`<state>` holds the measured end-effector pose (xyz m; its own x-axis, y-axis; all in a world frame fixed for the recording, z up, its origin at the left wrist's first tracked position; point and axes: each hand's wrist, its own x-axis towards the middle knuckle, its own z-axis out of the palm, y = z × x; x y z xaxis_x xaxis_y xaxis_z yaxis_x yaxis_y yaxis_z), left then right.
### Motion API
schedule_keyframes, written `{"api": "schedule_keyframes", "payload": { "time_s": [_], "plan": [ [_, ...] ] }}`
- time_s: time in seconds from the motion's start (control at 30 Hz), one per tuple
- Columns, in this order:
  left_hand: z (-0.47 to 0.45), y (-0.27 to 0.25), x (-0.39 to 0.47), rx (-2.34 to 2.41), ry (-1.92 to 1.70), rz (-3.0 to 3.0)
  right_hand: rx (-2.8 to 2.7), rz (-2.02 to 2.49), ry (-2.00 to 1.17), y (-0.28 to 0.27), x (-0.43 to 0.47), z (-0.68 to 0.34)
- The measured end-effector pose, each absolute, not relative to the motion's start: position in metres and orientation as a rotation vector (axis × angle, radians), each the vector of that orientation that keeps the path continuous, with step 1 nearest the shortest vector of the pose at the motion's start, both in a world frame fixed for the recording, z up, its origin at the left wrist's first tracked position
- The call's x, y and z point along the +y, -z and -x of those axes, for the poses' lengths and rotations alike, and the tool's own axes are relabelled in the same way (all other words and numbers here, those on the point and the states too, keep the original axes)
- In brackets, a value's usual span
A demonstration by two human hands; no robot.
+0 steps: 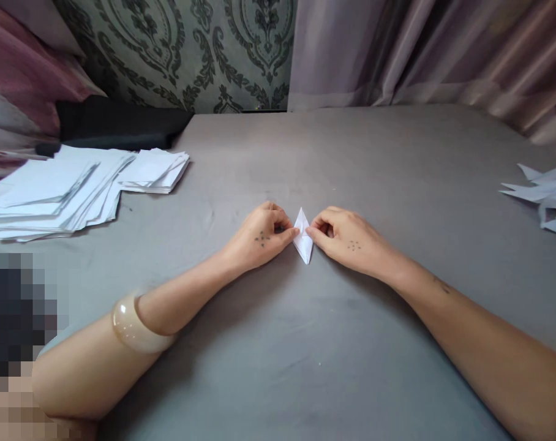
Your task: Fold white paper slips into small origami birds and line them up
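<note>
A small white folded paper piece (303, 241), shaped like a narrow diamond, lies on the grey cloth surface (305, 343) in the middle of the view. My left hand (259, 236) pinches its left edge with thumb and forefinger. My right hand (345, 240) pinches its right edge the same way. Both hands rest on the cloth, fingers curled, with the paper between their tips. A pale bangle (133, 324) sits on my left forearm.
A spread stack of white paper sheets (71, 187) lies at the far left. Several folded white paper pieces (547, 196) sit at the right edge. A black object (117, 122) lies behind the stack. Curtains (425, 49) and patterned wall (186, 49) bound the back.
</note>
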<state>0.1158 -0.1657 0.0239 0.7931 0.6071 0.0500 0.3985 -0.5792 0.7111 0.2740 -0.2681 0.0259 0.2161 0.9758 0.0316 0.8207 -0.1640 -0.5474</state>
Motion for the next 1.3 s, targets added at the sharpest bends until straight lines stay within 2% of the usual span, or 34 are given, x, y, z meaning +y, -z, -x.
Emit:
{"api": "schedule_keyframes", "payload": {
  "time_s": [0.47,0.67,1.0,1.3],
  "plan": [
    [-0.114,-0.017,-0.168,0.731,-0.446,-2.383,-1.656,2.088,-0.322,-0.018,-0.271,-0.27],
    [-0.112,-0.013,-0.171,0.441,-0.542,-2.662,-1.681,1.978,-0.278,-0.013,-0.276,-0.267],
    [-0.102,-0.023,-0.179,0.269,-0.239,-3.04,-1.944,2.016,-0.12,-0.019,-0.289,-0.257],
    [-0.102,-0.027,-0.181,0.103,-0.008,-3.221,-1.812,1.966,-0.313,-0.021,-0.283,-0.264]
  ]
}}
